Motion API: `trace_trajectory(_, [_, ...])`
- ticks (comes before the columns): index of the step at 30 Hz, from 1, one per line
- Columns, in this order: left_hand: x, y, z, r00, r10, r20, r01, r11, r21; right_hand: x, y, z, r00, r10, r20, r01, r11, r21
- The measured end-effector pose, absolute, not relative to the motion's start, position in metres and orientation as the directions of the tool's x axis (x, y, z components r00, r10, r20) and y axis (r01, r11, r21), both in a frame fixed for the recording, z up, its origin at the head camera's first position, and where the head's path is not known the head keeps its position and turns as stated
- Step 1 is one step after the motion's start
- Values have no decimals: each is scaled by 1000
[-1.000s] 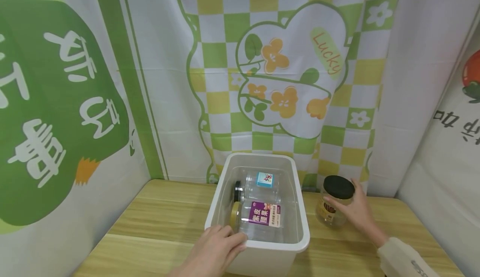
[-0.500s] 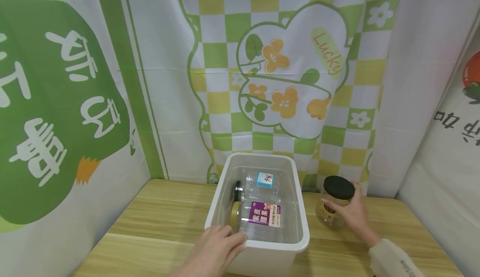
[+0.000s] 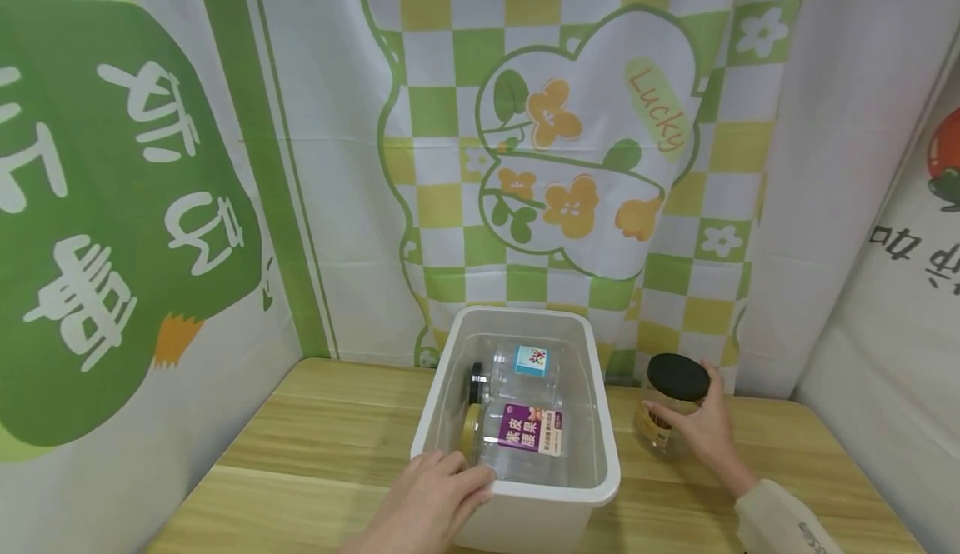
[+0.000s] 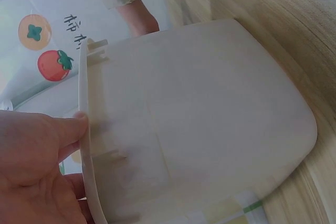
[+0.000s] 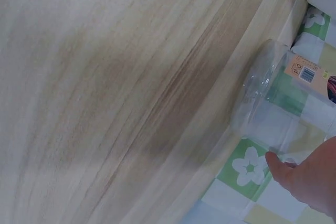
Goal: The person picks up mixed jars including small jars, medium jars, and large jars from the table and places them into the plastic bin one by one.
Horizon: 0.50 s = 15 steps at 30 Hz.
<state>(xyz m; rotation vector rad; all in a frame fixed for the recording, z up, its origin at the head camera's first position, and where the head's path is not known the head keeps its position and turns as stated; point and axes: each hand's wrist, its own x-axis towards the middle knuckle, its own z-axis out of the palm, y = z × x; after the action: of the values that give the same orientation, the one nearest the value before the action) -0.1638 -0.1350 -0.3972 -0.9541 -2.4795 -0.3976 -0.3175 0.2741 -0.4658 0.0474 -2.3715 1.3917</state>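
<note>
My left hand (image 3: 431,496) grips the near rim of a white plastic bin (image 3: 609,462); in the left wrist view, the thumb (image 4: 71,129) lies against the rim's outer side. Two clear jars rest on their sides inside: one (image 3: 517,469) with a yellow lid and a purple label, another (image 3: 502,383) with a black lid and a blue-and-white label. Right of the bin, my right hand (image 3: 708,429) holds a clear jar (image 3: 663,446) with a black lid, upright on the table. Its thumb is at the front and its fingers are partly hidden behind. The right wrist view shows this jar's clear base (image 5: 262,87).
A wood-grain table (image 3: 300,446) carries the bin and the jar. A green-and-yellow checked cloth (image 3: 442,204) hangs close behind them. Printed white hangings (image 3: 862,287) enclose the left and right sides.
My right thumb has slid slightly down and left on the jar, and the right forearm has shifted a little left. The left hand, bin and jars stay in place.
</note>
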Motion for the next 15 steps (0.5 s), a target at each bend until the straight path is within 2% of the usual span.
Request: trace_trajectory(15, [-164,-135,-397,-662,556,502,690,714,118,-318,278,-456,-894,80,441,-306,610,-731])
